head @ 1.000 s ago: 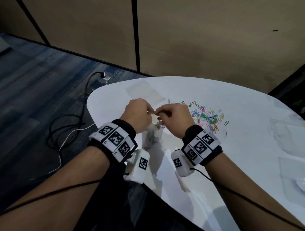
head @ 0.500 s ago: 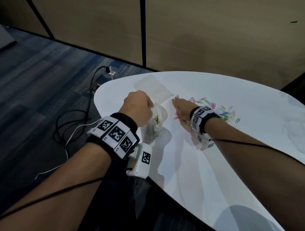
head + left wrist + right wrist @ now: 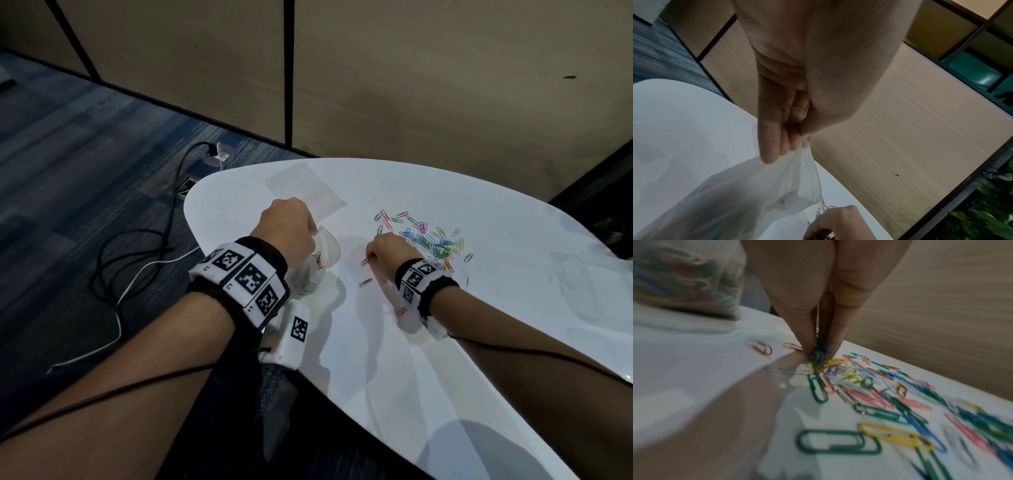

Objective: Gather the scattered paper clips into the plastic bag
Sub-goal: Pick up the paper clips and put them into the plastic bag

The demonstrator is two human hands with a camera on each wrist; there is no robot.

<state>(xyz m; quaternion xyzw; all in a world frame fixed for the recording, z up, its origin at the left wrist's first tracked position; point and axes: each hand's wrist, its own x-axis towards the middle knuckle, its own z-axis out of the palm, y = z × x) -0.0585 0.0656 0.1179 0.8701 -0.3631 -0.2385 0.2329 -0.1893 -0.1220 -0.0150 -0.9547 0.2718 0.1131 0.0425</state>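
- Head view: I see the left hand point(image 3: 286, 229) pinching the rim of the plastic bag point(image 3: 317, 263), which hangs just left of the paper clips point(image 3: 428, 241) scattered on the white table point(image 3: 394, 359). A few clips already show through the bag's film. The right hand point(image 3: 388, 251) is down at the near-left edge of that pile, fingers curled to the tabletop; a few stray pink clips lie on the bag's side of the pile. A second flat bag point(image 3: 303, 188) lies beyond the held one.
- Left wrist view: fingers point(image 3: 772, 138) and thumb are clamped on the bag's top edge, so the mouth sags half open below them. The right hand shows at the lower edge, beside the pile.
- Right wrist view: thumb and fingertips point(image 3: 807, 340) are closed together on a small bunch of green and blue clips at the pile's near corner; the bag, blurred, sits to the left of the pile.
- Step in hand, as I judge it: another pick-up, with most of the pile left to go.
- Next move calls for lifting the bunch without shedding clips, carrying it left over the bag's mouth, and keeping that mouth wide enough to drop them in.
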